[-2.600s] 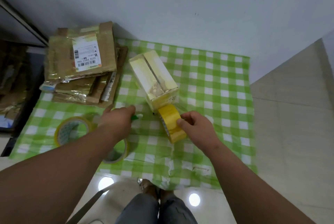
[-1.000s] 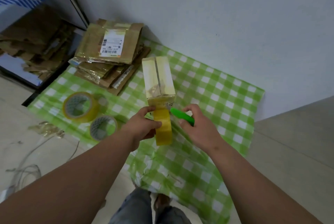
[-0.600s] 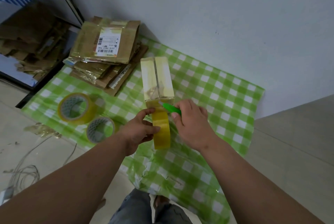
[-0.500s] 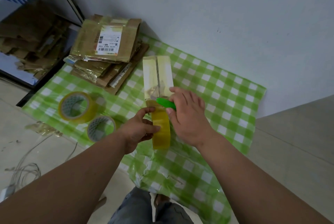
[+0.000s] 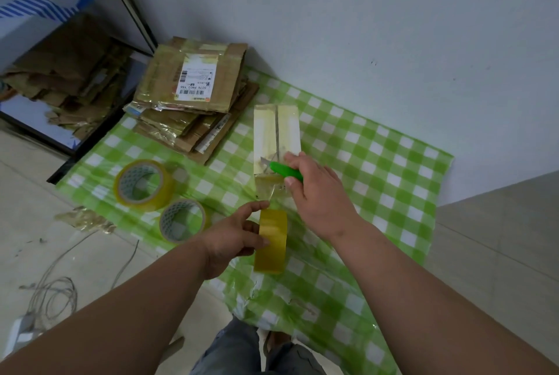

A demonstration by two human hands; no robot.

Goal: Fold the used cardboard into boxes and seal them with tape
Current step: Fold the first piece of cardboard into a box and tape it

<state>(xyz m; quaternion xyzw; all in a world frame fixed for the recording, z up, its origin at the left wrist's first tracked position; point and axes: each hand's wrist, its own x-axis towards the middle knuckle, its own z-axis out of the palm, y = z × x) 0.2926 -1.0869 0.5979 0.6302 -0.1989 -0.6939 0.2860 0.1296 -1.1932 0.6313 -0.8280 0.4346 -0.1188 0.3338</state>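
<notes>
Box (image 5: 276, 132): small, pale, taped along its top seam; lies at centre frame on the checked sheet (image 5: 378, 169), long axis running up-frame toward the wall (image 5: 363, 12).

Tape roll (image 5: 271, 240): yellow, stands on edge just below the box. A clear strip of tape (image 5: 267, 190) runs from the roll up to the box's near end.

Left hand (image 5: 233, 238): fingers and thumb curled round the roll, gripping it from the left side.

Right hand (image 5: 317, 193): grips a green cutter (image 5: 284, 171); thumb along the handle, fingers wrapped. The blade end points left and lies over the near end of the box top, at the strip. Whether the blade touches the tape cannot be told.

Hands: near each other, not touching; right above left in the frame.

Two more rolls, left of centre on the sheet: larger roll (image 5: 143, 185) lying flat; smaller roll (image 5: 183, 220) just below and right of it, close beside it.

Flat cardboard stack (image 5: 193, 102): upper left of centre, on the sheet's far corner against the wall; top piece carries a white shipping label (image 5: 196, 77).

More cardboard (image 5: 69, 72): loose heap at far left, off the sheet.

Wires (image 5: 54, 284): on the floor, lower left.
</notes>
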